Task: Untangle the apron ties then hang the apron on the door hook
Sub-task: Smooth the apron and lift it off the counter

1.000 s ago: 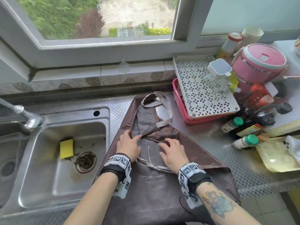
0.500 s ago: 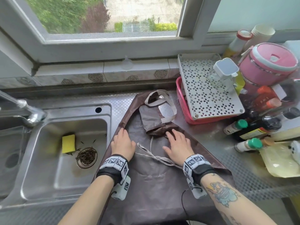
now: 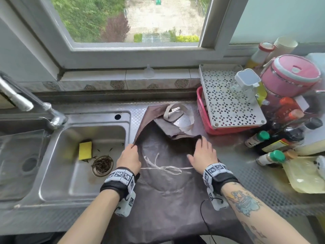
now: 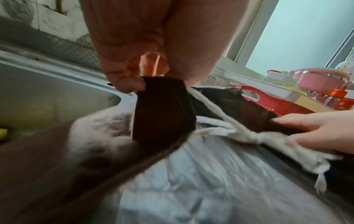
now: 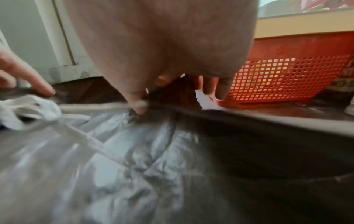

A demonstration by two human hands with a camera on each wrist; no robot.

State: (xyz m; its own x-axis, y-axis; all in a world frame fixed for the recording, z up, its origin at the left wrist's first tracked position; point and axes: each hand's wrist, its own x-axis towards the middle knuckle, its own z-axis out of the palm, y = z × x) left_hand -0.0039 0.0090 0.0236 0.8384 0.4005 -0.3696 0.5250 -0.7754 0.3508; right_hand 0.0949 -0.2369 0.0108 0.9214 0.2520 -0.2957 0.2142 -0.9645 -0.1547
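A: While the brown apron (image 3: 168,187) lies spread over the steel desk (image 3: 246,175), what sits at the far left?

B: A tap (image 3: 26,104) over the sink (image 3: 84,189), with a yellow sponge (image 3: 85,150) just beside the drain strainer (image 3: 102,166).

A: And the left hand (image 3: 129,158)?

B: It's at the apron's left edge, right by the sink rim. The left wrist view shows its grip clamped on a fold of the dark cloth, thumb against fingertips (image 4: 128,84).

A: What's between the hands?

B: The pale ties (image 3: 167,169), knotted in a bow and stretched across the apron from one hand towards the other. Farther off, the bib is folded back, and its pale neck loop (image 3: 179,118) lies on the desk near the red basket (image 3: 228,131).

A: The right hand (image 3: 204,156)?

B: On the apron's right edge. Its fingers look fairly spread from above, but the right wrist view shows thumb and fingers pinching the cloth where the tie meets it, so that grip is clamped on the apron too.

A: And at the right?

B: A white perforated tray (image 3: 226,104) on the basket, a pink pot (image 3: 290,76), several bottles (image 3: 258,139), and a pale yellow dish (image 3: 302,178) at the near right.
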